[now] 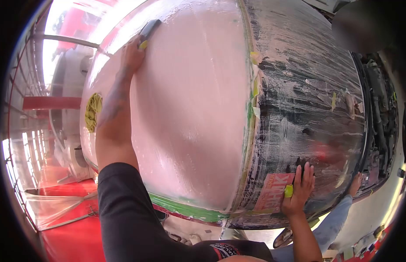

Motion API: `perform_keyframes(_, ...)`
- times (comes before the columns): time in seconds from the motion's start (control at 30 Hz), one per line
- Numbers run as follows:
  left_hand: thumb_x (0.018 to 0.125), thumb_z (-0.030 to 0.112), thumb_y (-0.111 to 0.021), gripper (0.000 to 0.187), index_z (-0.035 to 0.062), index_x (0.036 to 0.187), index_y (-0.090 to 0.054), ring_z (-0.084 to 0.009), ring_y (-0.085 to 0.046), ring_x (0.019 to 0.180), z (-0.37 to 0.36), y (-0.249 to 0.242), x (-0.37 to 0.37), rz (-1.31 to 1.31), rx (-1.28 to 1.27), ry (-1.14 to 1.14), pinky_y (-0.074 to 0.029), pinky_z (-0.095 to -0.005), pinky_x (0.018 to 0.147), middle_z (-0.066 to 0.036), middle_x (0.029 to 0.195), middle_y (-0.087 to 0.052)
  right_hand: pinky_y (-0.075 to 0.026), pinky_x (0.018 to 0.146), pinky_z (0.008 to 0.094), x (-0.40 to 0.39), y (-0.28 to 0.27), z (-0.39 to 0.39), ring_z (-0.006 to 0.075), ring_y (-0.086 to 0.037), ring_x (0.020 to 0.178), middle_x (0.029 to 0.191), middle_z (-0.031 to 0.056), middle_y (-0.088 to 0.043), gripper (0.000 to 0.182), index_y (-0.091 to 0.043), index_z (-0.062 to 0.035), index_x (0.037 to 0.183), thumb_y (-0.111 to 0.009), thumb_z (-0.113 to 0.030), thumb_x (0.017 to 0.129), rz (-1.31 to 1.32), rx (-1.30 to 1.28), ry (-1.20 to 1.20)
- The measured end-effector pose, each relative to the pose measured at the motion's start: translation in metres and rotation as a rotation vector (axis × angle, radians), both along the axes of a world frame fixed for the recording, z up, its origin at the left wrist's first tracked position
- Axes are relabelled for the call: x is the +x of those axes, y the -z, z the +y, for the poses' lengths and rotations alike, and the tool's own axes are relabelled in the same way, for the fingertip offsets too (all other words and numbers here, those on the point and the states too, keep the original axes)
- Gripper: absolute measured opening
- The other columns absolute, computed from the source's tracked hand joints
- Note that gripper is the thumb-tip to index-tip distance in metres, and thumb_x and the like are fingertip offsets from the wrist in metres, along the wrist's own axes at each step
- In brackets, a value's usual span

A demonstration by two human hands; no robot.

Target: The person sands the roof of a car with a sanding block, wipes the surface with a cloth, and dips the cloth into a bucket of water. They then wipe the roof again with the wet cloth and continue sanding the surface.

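Observation:
High on the pink-coated car roof [190, 109], my left hand [135, 52] is closed around a dark sanding block [150, 29], which lies against the surface. Yellow tape wraps part of that hand. My right hand [299, 190] rests flat with fingers stretched out on the windshield [312, 126], which is smeared with pale residue. A yellow band shows on its thumb. Beside it is a red-and-pink lettered sticker [273, 190]. A crumpled olive cloth [93, 112] lies on the roof left of my left forearm.
Green masking tape [190, 208] runs along the roof's near edge, and torn tape bits [256, 87] cling to the roof-windshield seam. At right is the exposed engine bay [380, 122]. A light-blue clothed limb [332, 227] reaches the windshield's lower edge. Plastic sheeting [58, 207] hangs left.

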State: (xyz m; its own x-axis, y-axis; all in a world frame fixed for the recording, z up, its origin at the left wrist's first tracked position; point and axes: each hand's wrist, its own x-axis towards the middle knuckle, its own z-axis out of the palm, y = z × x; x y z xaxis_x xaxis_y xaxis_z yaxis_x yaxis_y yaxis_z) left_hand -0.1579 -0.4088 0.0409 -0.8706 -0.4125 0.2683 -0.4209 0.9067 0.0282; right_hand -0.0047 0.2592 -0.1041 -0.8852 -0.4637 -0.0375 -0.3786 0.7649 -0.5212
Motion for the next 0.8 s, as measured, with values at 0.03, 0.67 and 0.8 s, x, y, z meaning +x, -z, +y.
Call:
perform_keyframes(0.03, 0.100, 0.024, -0.061, 0.044, 0.0097, 0.142, -0.060, -0.0419, -0.056, 0.124, 0.022, -0.002, 0.020, 0.004, 0.004, 0.054, -0.045, -0.0470, 0.108, -0.020, 0.139, -0.062, -0.014, 0.122, 0.0627, -0.001, 0.002, -0.001, 0.0479, -0.024, 0.154, 0.166, 0.0238, -0.030, 0.068, -0.039, -0.0071, 0.158, -0.045, -0.040, 0.098, -0.005, -0.002, -0.003)
perform_keyframes(0.67, 0.098, 0.021, -0.060, 0.050, 0.0119, 0.147, -0.056, -0.0450, -0.054, 0.126, 0.097, 0.003, 0.045, -0.014, -0.064, 0.200, -0.043, -0.0476, 0.108, -0.018, 0.141, -0.061, -0.016, 0.121, 0.0638, 0.000, 0.007, 0.001, 0.0479, -0.026, 0.154, 0.166, 0.0229, -0.031, 0.068, -0.042, -0.0089, 0.156, -0.044, -0.045, 0.099, 0.001, -0.001, 0.005)
perform_keyframes(0.8, 0.087, 0.010, -0.072, 0.060, 0.0046, 0.145, -0.057, -0.0416, -0.057, 0.120, 0.212, -0.026, 0.151, -0.135, 0.016, 0.384, -0.046, -0.0489, 0.105, -0.019, 0.141, -0.058, -0.016, 0.120, 0.0646, -0.002, 0.006, 0.001, 0.0478, -0.025, 0.154, 0.166, 0.0227, -0.032, 0.067, -0.043, -0.0102, 0.156, -0.045, -0.046, 0.099, -0.004, -0.008, 0.001)
